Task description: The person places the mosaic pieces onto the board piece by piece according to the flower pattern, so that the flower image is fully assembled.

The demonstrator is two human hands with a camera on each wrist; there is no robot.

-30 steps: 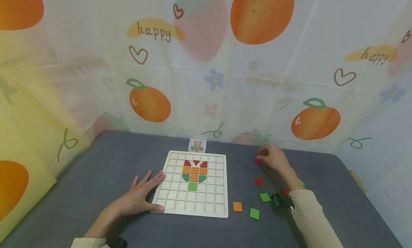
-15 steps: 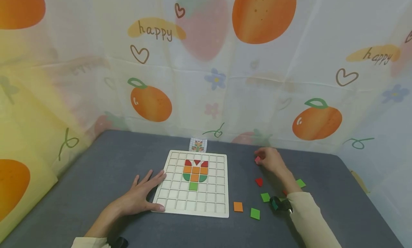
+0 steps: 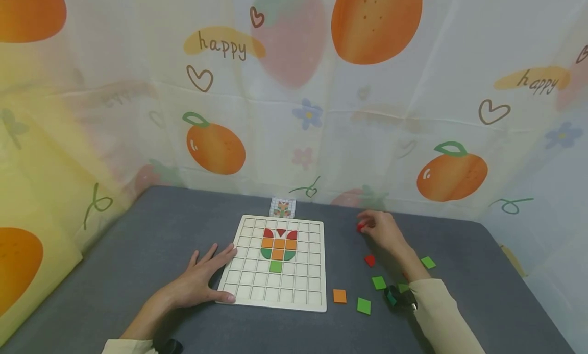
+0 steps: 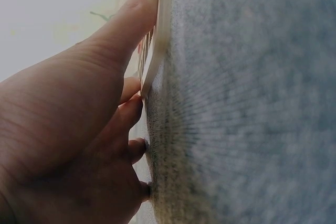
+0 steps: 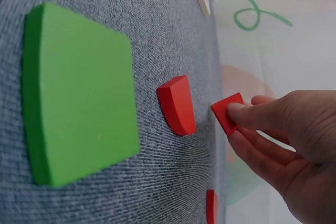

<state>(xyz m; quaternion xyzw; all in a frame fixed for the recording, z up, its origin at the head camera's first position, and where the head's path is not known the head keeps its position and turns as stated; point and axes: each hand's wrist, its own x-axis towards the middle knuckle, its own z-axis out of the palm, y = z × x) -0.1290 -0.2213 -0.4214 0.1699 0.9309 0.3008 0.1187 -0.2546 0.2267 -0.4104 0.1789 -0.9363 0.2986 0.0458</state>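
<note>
My right hand point(image 3: 385, 232) pinches a small red tile point(image 5: 219, 114) between thumb and fingers at the far right of the table. Below that hand a red tile point(image 3: 369, 260) lies on the cloth; the right wrist view shows another red tile point(image 5: 211, 206) low down. My left hand point(image 3: 197, 278) rests with spread fingers along the left edge of a white grid board point(image 3: 303, 287), its thumb at the near corner. Red, orange and green tiles form a tulip-like figure point(image 3: 277, 244) on the board. In the left wrist view the hand point(image 4: 79, 114) touches the board's edge point(image 4: 161, 30).
A small printed pattern card point(image 3: 282, 207) lies behind the board. Right of the board are an orange square tile point(image 3: 339, 296) and several green tiles point(image 3: 364, 306), one partly under the right wrist. A fruit-print curtain point(image 3: 275, 139) hangs behind the grey table point(image 3: 128, 241).
The right hand has picked up the red tile and moved slightly left with it. The left hand and the board have stayed in place.
</note>
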